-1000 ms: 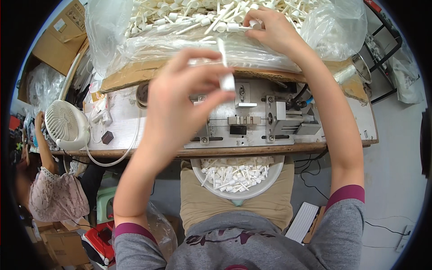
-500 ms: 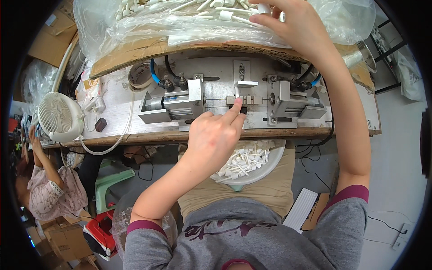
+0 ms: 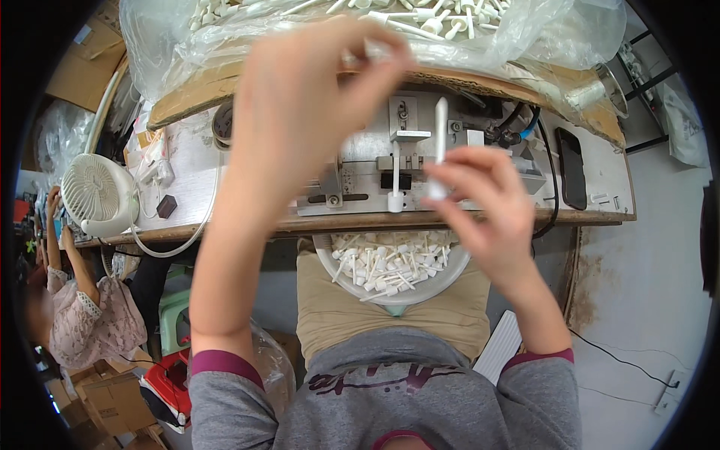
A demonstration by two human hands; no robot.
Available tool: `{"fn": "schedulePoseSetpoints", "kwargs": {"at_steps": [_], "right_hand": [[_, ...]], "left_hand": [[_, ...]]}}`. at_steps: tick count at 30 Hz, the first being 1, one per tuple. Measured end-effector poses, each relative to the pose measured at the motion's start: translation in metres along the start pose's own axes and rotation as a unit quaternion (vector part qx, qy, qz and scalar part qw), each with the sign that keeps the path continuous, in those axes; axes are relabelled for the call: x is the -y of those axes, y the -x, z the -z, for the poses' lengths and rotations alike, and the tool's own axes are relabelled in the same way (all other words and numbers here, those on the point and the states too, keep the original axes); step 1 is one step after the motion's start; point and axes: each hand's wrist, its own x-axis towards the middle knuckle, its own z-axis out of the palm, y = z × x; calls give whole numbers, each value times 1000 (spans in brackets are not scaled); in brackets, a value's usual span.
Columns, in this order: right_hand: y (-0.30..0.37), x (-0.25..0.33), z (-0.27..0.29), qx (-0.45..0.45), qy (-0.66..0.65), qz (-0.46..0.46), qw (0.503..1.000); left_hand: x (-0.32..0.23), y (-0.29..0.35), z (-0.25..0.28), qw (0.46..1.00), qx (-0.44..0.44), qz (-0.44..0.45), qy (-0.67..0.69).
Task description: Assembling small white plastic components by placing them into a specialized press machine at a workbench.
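My right hand pinches a white capped plastic stick by its cap end, with the thin tip pointing up above the bench's right part. A second capped stick lies in the metal clamping fixture, its cap toward me. Over the left part of the bench, my left hand is smeared by motion. Its fingers reach toward the plastic-lined pile, and whether they hold anything does not show. Behind that hand and forearm, most of the fixture's left cylinder is hidden.
White capped sticks are heaped in clear plastic behind a cardboard edge. A bowl of white pieces rests on my lap. A fan stands left, a black phone right. Another person sits far left.
My right hand has come down from the pile with a capped stick. My left hand has left the fixture and moved up and left, uncovering the stick there.
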Motion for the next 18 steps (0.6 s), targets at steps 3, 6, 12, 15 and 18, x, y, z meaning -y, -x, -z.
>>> {"fn": "schedulePoseSetpoints", "kwargs": {"at_steps": [3, 6, 12, 15, 18], "right_hand": [[22, 2, -18, 47, 36, 5, 998], [29, 0, -32, 78, 109, 51, 990], [17, -7, -40, 130, 239, 76, 959], [8, -6, -40, 143, 254, 114, 950], [0, 0, -35, 177, 257, 120, 942]], "left_hand": [[30, -53, -4, 995, 35, -64, -72], [45, -81, -17, 988, 114, -24, -106], [42, -83, -12, 990, 128, -1, -51], [40, -74, 15, 976, 68, 192, 76], [33, -53, 44, 978, 34, 174, 114]]}}
